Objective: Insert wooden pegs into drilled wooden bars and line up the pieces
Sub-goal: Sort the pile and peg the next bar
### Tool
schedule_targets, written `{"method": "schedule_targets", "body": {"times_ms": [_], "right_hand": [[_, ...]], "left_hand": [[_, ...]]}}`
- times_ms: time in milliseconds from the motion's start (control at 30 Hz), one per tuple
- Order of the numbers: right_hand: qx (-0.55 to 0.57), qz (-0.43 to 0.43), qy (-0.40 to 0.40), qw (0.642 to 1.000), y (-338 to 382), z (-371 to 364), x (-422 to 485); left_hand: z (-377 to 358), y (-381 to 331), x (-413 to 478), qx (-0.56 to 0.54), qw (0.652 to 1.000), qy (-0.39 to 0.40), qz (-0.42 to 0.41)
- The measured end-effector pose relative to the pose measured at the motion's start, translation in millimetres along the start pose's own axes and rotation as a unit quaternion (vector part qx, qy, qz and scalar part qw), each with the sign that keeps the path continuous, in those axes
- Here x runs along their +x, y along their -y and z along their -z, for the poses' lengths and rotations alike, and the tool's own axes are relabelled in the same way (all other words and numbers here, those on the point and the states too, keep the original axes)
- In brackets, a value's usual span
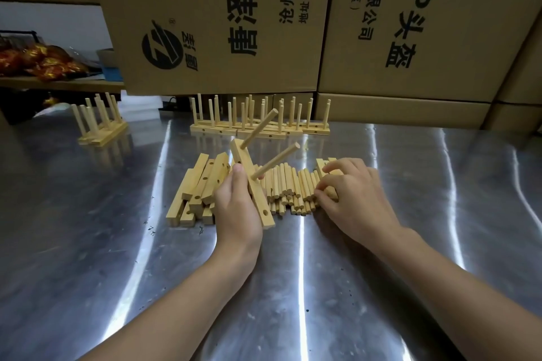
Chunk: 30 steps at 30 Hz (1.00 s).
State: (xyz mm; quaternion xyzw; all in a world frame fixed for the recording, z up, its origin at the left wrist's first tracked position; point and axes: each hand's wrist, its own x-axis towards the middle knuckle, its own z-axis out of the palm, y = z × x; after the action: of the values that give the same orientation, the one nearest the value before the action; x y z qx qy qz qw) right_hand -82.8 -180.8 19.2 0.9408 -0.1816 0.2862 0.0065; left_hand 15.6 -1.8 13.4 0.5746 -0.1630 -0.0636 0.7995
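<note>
Left hand grips drilled bar carrying two pegs; right hand fingers on loose peg pile, steel counter.

The steel table carries a stack of drilled bars, a heap of loose pegs, a rear row of pegged bars, and a smaller pegged group at rear left.

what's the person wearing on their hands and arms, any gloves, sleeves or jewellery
Nothing that shows. The left hand and the right hand are bare, with no gloves. The left forearm and the right forearm are bare up to the frame's edge, with no sleeve in view. No watch, bracelet or ring is visible on either side.
</note>
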Motion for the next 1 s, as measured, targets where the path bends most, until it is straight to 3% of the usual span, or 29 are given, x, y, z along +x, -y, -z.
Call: {"method": "schedule_targets", "body": {"times_ms": [233, 467, 567, 700, 833, 1000], "right_hand": [[0.021, -0.029, 0.028, 0.999, 6, -1, 2], [0.012, -0.098, -0.075, 0.992, 16, 17, -4], [0.154, -0.131, -0.123, 0.972, 18, 36, -13], [0.430, -0.137, -0.092, 0.888, 29, 52, -36], [0.491, -0.106, -0.065, 0.862, 37, 54, -49], [0.482, -0.085, -0.054, 0.870, 34, 54, -54]], "left_hand": [[0, -6, -4, 0.009, 1.000, 0.003, 0.002], [1, -11, -6, 0.012, 1.000, 0.012, 0.020], [1, -14, -6, -0.044, 0.996, 0.006, 0.083], [0, -24, -10, -0.133, 0.978, 0.038, 0.153], [0, -29, -14, -0.189, 0.964, 0.063, 0.175], [2, -33, -12, -0.222, 0.953, 0.098, 0.184]]}}
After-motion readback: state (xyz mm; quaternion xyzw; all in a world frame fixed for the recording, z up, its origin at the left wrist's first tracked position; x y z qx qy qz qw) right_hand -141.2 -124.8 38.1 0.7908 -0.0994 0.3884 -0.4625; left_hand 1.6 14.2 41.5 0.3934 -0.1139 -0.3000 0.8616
